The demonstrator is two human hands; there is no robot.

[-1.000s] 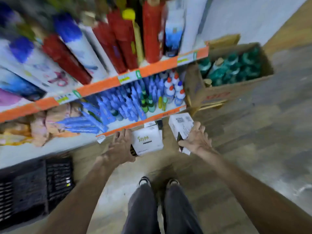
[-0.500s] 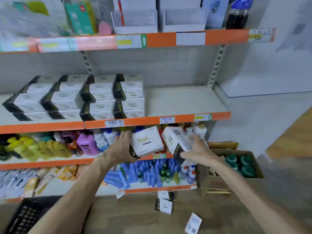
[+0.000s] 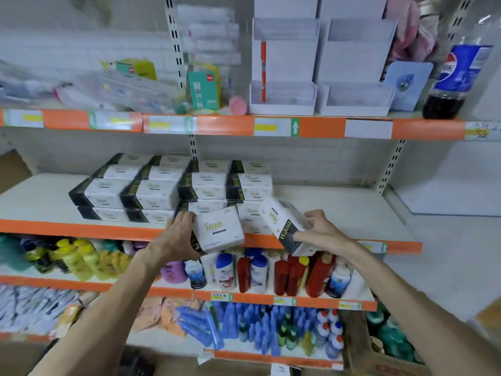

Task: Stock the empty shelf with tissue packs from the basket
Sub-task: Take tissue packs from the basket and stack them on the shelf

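Packs at the shelf's (image 3: 341, 210) near edge: left hand (image 3: 176, 237) grips one tissue pack (image 3: 220, 231), right hand (image 3: 324, 232) grips a tilted second pack (image 3: 283, 225). Risk: the tilted one clips the stack (image 3: 162, 191) and slips off.

Stacked tissue packs (image 3: 173, 185) left on shelf (image 3: 339, 210), bottles (image 3: 271, 272) below

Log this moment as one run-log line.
left hand: grips level tissue pack | right hand: grips tilted tissue pack | both: at front edge of shelf, not set down | stacked packs: on shelf, left part
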